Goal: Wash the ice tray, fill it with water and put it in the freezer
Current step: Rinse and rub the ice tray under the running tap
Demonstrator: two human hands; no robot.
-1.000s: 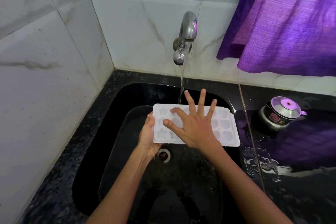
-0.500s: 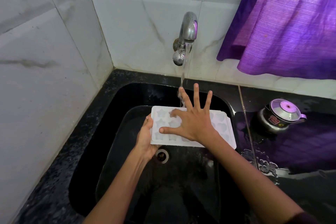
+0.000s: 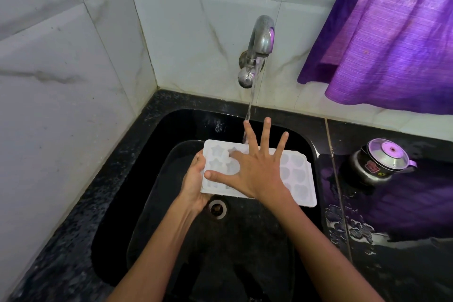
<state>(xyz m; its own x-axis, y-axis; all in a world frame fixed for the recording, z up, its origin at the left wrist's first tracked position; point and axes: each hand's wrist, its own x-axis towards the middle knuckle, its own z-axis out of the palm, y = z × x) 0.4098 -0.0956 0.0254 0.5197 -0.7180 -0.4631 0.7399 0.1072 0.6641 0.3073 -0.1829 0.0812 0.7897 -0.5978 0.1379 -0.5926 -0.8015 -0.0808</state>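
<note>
A white ice tray with star and heart moulds is held level over the black sink. My left hand grips its left edge from below. Spread flat on top of the tray, my right hand has straight fingers, the index finger touching a star mould. Water runs from the steel tap onto the tray's far edge, by my right fingers. My right hand hides the tray's middle.
The sink drain lies below the tray. A small steel kettle with a lid stands on the wet black counter to the right. A purple curtain hangs at the upper right. White marble tiles line the walls.
My right hand slid left and further back across the tray, so its fingers now reach the water stream. The tray and my left hand shifted slightly left.
</note>
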